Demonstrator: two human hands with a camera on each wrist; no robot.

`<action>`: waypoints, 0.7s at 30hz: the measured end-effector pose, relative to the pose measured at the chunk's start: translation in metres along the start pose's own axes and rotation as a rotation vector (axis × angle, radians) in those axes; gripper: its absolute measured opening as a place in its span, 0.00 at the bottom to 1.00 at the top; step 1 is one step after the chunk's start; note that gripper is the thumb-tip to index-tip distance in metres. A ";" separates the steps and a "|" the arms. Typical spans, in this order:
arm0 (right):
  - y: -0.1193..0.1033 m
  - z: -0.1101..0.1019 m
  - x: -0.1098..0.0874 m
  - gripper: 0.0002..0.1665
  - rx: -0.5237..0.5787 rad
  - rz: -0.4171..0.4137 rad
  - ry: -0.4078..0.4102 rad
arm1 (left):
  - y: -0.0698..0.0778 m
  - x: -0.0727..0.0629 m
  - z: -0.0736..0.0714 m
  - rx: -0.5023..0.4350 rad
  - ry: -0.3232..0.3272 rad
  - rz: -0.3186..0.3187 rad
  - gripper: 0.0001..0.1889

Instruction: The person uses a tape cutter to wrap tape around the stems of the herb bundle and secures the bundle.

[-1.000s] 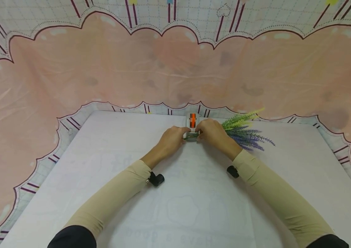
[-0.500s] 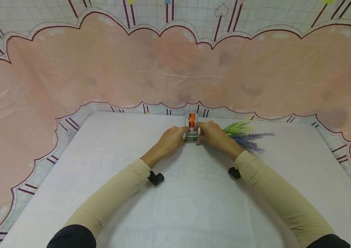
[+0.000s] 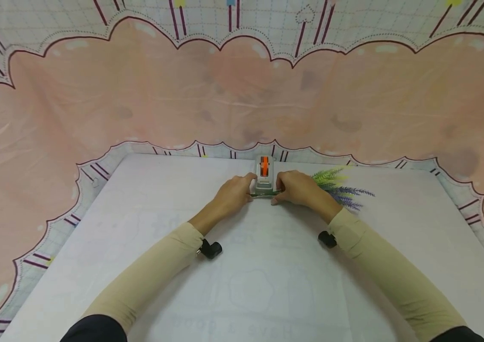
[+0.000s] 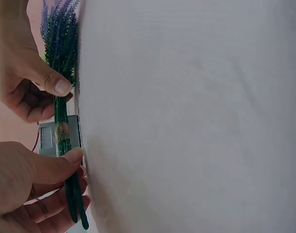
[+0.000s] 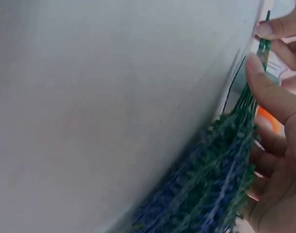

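Note:
A bunch of artificial lavender (image 3: 350, 192) with purple and yellow-green sprigs lies across both hands, flowers to the right. My left hand (image 3: 233, 194) pinches the lower ends of its green stems (image 4: 60, 109) between thumb and fingers. Just below the flowers, my right hand (image 3: 299, 187) holds the stems with its thumb laid along them. Between the hands, a shiny tan-looking band (image 4: 63, 131) shows around the stems. Directly behind them stands a grey tape dispenser (image 3: 264, 182) with an orange roll core (image 3: 264, 166); the stems overlap its front in the left wrist view.
A white table (image 3: 242, 266) extends beneath both arms, with its far edge just behind the dispenser. Beyond hangs a peach-coloured patterned cloth (image 3: 173, 95). Small black cameras (image 3: 210, 249) are strapped at both wrists.
Both hands have drawn slightly toward the person and a little apart, the right one shifting right. The stems now show in front of the dispenser, and the flowers sit lower than at first.

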State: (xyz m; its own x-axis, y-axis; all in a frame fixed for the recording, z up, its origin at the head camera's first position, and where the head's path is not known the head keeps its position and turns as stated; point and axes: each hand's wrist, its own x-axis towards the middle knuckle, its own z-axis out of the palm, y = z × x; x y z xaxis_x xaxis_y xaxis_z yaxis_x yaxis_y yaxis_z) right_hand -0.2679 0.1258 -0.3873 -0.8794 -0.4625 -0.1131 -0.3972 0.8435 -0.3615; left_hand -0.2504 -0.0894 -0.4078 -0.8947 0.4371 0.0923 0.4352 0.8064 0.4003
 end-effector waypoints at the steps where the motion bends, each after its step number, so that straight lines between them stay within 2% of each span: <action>1: 0.000 -0.001 -0.001 0.23 -0.018 -0.004 -0.004 | -0.001 -0.001 0.000 -0.006 -0.002 -0.004 0.31; 6: 0.001 0.000 -0.003 0.19 -0.035 -0.037 -0.023 | -0.004 -0.006 -0.002 -0.015 -0.002 -0.021 0.31; 16: 0.000 0.000 -0.005 0.24 -0.085 -0.051 -0.037 | -0.009 -0.011 -0.007 -0.040 -0.020 -0.026 0.30; 21: 0.000 -0.001 -0.008 0.22 -0.098 -0.061 -0.056 | -0.011 -0.014 -0.009 -0.046 -0.031 -0.030 0.30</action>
State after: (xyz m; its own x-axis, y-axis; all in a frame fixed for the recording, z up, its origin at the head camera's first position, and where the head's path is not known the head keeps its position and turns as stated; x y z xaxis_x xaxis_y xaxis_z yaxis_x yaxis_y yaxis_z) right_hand -0.2613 0.1299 -0.3851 -0.8376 -0.5264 -0.1462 -0.4760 0.8345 -0.2777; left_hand -0.2434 -0.1080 -0.4057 -0.9033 0.4258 0.0515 0.4026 0.8004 0.4442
